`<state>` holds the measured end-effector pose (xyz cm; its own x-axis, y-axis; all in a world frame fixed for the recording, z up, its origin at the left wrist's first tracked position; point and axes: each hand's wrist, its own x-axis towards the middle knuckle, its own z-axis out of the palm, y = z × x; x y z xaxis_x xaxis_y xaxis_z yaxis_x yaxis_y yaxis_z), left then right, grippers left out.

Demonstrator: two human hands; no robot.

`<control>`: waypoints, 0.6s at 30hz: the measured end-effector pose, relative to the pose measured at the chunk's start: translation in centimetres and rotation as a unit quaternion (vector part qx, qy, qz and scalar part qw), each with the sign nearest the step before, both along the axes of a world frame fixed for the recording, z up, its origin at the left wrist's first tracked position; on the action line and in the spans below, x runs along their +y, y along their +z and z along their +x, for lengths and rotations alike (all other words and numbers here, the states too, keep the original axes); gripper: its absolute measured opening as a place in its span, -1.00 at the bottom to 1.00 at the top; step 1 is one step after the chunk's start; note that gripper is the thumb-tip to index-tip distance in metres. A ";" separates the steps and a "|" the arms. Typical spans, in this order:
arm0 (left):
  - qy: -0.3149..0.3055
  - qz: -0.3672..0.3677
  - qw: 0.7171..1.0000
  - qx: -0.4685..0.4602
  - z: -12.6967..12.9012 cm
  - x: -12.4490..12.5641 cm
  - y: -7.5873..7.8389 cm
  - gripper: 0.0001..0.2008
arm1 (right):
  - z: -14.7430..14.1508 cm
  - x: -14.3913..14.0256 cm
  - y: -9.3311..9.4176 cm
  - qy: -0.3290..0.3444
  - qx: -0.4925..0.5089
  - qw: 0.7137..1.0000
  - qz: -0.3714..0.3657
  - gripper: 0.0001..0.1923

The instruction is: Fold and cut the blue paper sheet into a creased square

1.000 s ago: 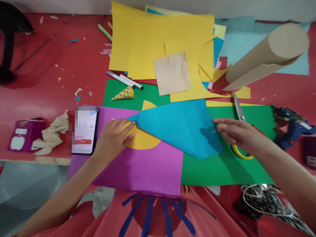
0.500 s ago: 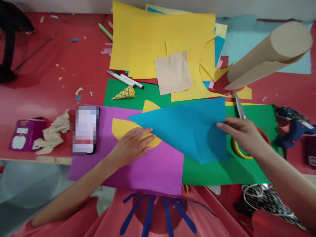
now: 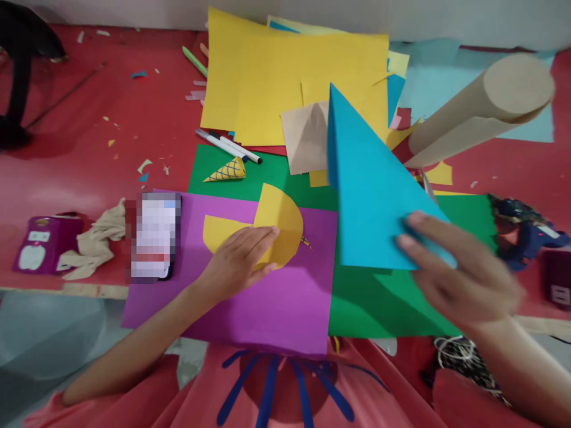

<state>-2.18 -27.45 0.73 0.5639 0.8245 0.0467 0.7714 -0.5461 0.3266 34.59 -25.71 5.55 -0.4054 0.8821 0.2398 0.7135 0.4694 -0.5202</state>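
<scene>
My right hand (image 3: 464, 273) pinches the lower right corner of a folded blue paper sheet (image 3: 370, 202), which is raised with its point upward. The fingers are slightly blurred. My left hand (image 3: 238, 258) lies with fingers stretched out over a yellow paper piece (image 3: 283, 220), a rounded shape with a wedge cut out. That piece rests on a purple sheet (image 3: 285, 312). At its right edge shows a small thin patterned tip (image 3: 307, 242). A little yellow paper cone (image 3: 227, 170) with a blue crisscross pattern lies on the green sheet (image 3: 370, 309).
Markers (image 3: 227, 145) lie near large yellow sheets (image 3: 289, 71) and a beige paper square (image 3: 306, 139). A brown paper roll (image 3: 482, 113) leans at right. Scissors (image 3: 428, 184) are mostly hidden. A glue gun (image 3: 530, 232) lies far right; a phone (image 3: 155, 235) is at left.
My right hand has lifted the blue sheet off the work surface and turned its point upward, uncovering more of the yellow piece. My left hand has barely moved.
</scene>
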 end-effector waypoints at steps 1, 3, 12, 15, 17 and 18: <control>0.013 0.004 1.000 -0.006 0.1 0.0 -0.2 -0.37 | -1.7 0.0 -0.3 0.087 -0.051 0.991 0.086 -0.48; 0.027 0.029 0.999 -0.019 0.5 0.0 -0.5 -0.25 | -4.8 -0.2 -1.2 0.152 -0.117 0.969 0.158 -0.51; -0.111 0.009 0.993 0.045 2.3 -0.3 0.3 -0.46 | -10.8 -3.2 -5.2 0.198 -0.146 0.966 0.084 -0.63; -0.105 0.030 0.993 0.040 2.1 -0.6 0.0 -0.52 | -10.8 -3.6 -5.6 0.207 -0.133 0.966 0.076 -0.60; -0.104 0.040 0.993 0.033 1.8 -0.8 -0.2 -0.55 | -10.4 -3.7 -5.7 0.201 -0.131 0.968 0.069 -0.59; -0.106 0.040 0.993 0.032 1.6 -0.9 -0.3 -0.57 | -10.2 -3.6 -5.6 0.192 -0.130 0.971 0.064 -0.60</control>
<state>-0.59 -28.33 0.44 0.7287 0.6816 0.0664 0.6537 -0.7212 0.2292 24.44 -29.33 -0.06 -0.7593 0.6245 0.1827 0.5733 0.7749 -0.2661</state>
